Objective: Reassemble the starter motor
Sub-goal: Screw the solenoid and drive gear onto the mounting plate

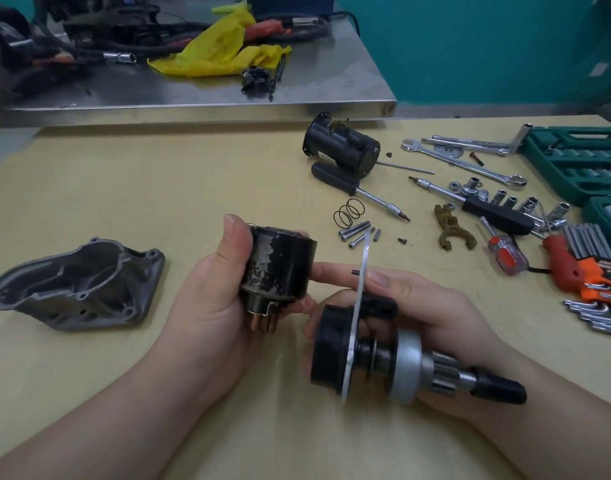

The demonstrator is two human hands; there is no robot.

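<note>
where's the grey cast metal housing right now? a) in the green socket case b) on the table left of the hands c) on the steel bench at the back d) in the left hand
b: the grey cast metal housing lies untouched on the tan table, while the left hand grips a black cylindrical solenoid.

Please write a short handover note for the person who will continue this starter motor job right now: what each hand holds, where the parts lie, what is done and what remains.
Left hand grips the black solenoid, copper terminals pointing down.
Right hand holds the pinion drive assembly with its thin metal plate.
On the table: grey nose housing at left, black motor body further back, coil spring, bolts and brown shift fork near the middle.
Done: the drive shaft parts appear joined.
Left: solenoid, fork, spring, housing, motor body and bolts are not yet fitted.
</note>
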